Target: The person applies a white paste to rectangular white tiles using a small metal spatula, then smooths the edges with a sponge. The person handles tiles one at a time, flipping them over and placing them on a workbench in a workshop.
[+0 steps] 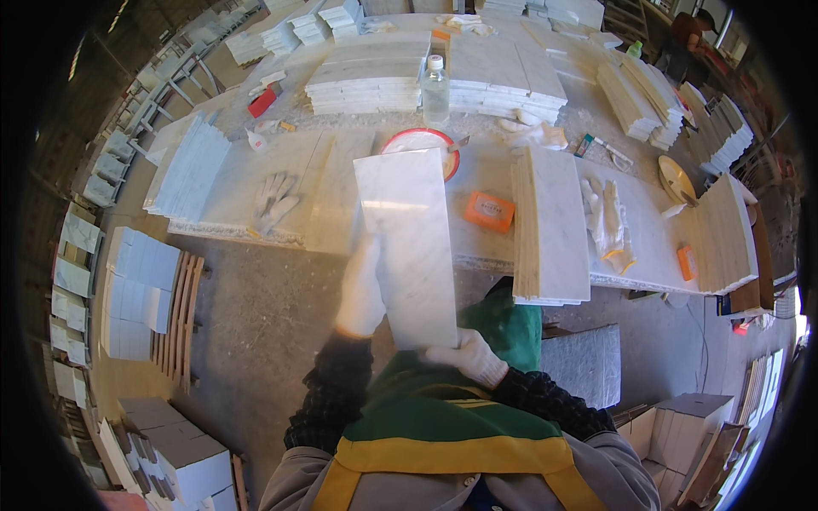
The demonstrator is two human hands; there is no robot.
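1. Workbench [319,162]: broad, pale stone top, dusty, spanning the view in front of the person; rows of stacked slabs stand along its far side.
2. Block stack [141,294]: white pieces on the floor at left, beside wooden slats [181,315].
3. Slab stack [550,226]: long white pieces at the bench's near edge, right of centre, its near end jutting past that edge.
4. Apron [460,434]: green with yellow trim, worn by the person.
5. White slab [411,247]: rectangular, faintly grey-veined, reflecting light; held in front of the body with its long side running away from the person, top leaning slightly left. Lower end is at the apron; contact there cannot be told.
6. Left hand [363,294]: white-gloved, closed on the slab's left long edge; fingers partly hidden.
7. Right hand [471,358]: white-gloved, closed about the slab's lower right corner, fingers pointing left along the bottom edge.
8. Bowl [454,162]: red-rimmed, on the bench, partly covered by the slab's upper end in this view.
9. Clear bottle [435,94]: upright, pale cap, just beyond the bowl.
10. Orange box [489,211]: between bowl and slab stack.
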